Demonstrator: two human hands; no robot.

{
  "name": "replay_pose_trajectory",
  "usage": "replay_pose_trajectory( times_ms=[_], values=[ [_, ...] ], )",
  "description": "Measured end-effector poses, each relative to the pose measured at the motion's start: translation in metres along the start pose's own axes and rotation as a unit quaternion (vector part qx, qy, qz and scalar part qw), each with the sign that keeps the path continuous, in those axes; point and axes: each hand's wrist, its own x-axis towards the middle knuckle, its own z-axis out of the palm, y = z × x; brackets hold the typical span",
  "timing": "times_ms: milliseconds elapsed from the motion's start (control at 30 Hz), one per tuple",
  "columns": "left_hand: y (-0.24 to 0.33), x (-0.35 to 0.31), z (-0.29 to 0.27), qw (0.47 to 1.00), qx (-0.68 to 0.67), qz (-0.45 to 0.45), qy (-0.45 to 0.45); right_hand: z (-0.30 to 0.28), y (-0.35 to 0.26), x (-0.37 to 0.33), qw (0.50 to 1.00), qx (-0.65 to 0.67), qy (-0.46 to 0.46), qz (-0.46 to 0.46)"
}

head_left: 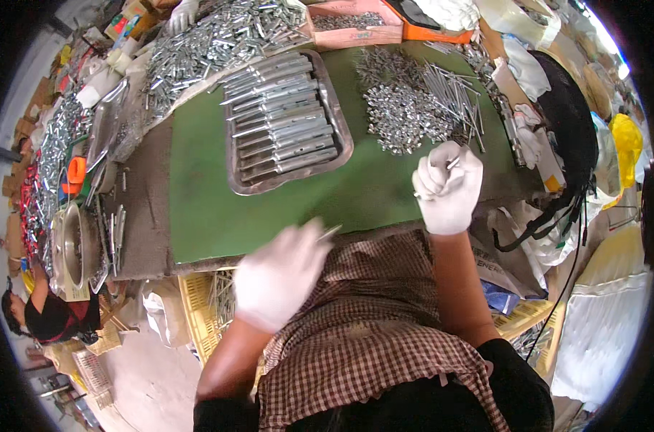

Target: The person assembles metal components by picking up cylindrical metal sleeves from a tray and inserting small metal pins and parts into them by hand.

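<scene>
My left hand [280,273], in a white glove, hovers at the near edge of the green mat [204,223], smeared by motion. From its fingertips sticks the end of a thin metal piece [331,232]; the rest is hidden. My right hand [449,189], also gloved, is curled closed just below a pile of small shiny metal parts [406,119]. A bit of metal shows between its fingers, too small to name. Farther up the mat, a steel tray [346,137] holds a row of silver metal rods with slender tips [287,119].
Long nails or pins [457,97] lie beside the small parts. A big heap of metal sleeves [212,54] fills the far left, where another person's gloved hand [183,16] rests. A pink box [356,25] stands at the back. A black mesh fan [565,137] is at the right.
</scene>
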Motion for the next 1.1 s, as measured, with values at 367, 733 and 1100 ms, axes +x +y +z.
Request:
replay_pose_trajectory(
  times_ms=[367,733,1100],
  values=[
    [-0.045,0.046,-0.020,0.986,-0.031,0.018,0.164,0.023,0.004,-0.004,0.978,-0.199,0.056,0.042],
    [-0.089,0.145,0.034,0.989,0.054,0.116,0.070,0.038,-0.017,-0.035,0.934,-0.335,0.087,0.089],
    [0.013,0.106,0.009,0.966,-0.017,0.259,-0.012,0.046,-0.030,-0.025,0.888,-0.389,0.091,0.228]
  ],
)
